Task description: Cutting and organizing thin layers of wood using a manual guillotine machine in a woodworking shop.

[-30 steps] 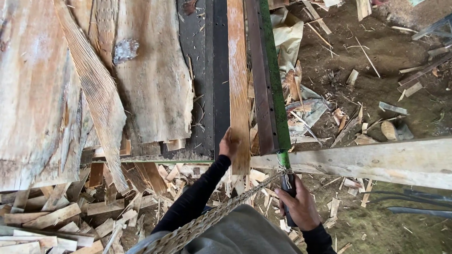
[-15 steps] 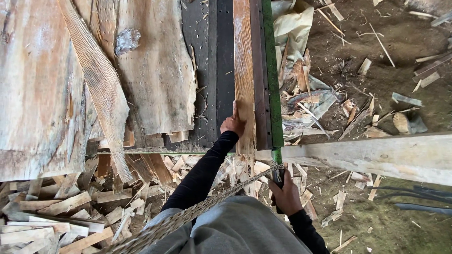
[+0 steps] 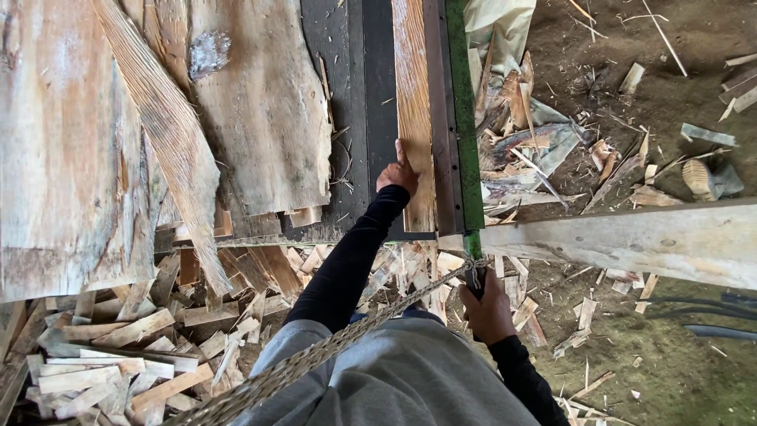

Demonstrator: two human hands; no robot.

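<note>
On the dark surface (image 3: 371,95), a narrow wooden plank (image 3: 414,102) lies lengthwise beside a green rail (image 3: 461,118); left hand (image 3: 398,173) rests flat on its near end, fingers extended. Right hand (image 3: 489,312) is closed around a dark handle (image 3: 475,276) below the rail. Wide slabs (image 3: 260,110) lie to the left; offcuts (image 3: 118,347) are heaped below.

Dark machine bed (image 3: 371,95), narrow plank (image 3: 413,102) lying lengthwise at 12 o'clock, rough slabs (image 3: 260,118) at 10 o'clock
</note>
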